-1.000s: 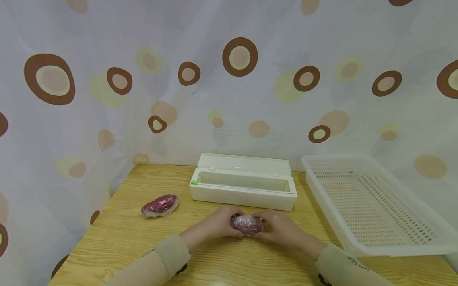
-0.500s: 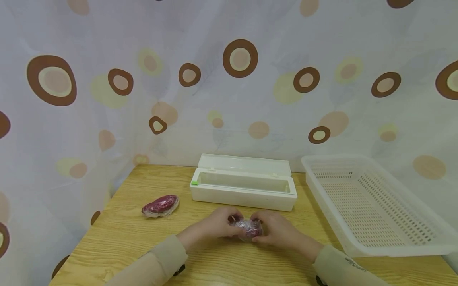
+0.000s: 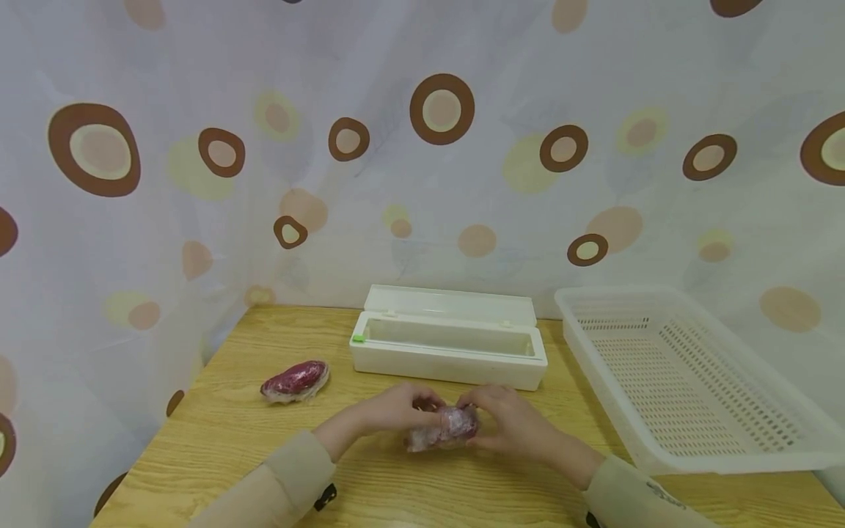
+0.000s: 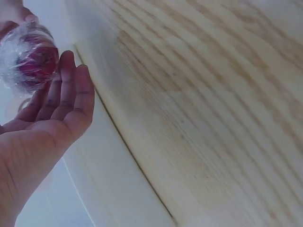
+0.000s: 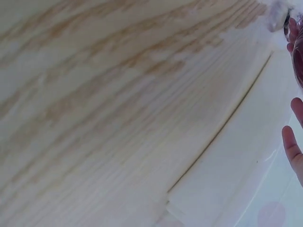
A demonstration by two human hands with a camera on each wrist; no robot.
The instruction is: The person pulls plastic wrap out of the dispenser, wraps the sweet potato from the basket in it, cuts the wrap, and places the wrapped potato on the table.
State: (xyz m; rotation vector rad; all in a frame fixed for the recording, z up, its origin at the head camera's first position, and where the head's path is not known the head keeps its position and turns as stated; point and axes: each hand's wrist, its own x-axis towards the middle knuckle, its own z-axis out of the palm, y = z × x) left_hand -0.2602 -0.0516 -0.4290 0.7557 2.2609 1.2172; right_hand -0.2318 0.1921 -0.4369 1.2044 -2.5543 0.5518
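A purple-red vegetable [image 3: 458,423], shaped like a small sweet potato and wrapped in cling film, lies between both hands above the wooden table. My left hand [image 3: 398,408] holds its left end, where crinkled film sticks out towards the front. At the right end my right hand [image 3: 517,427] grips it between thumb and fingers. In the left wrist view the film-covered end of the vegetable [image 4: 38,61] rests against the left fingertips; the thumb is hidden there. The right wrist view catches only some right fingers [image 5: 292,147] at its edge.
Another wrapped purple-red vegetable [image 3: 295,381] lies to the left on the table [image 3: 231,440]. Behind the hands stands a long white cling film box [image 3: 449,367], lid raised, with a green slider [image 3: 359,339]. A white perforated basket [image 3: 634,433] stands at the right.
The wrapped vegetable has turned between the hands, its left end swinging towards the front. Both hands have shifted slightly left, and a flap of film now shows below the left hand.
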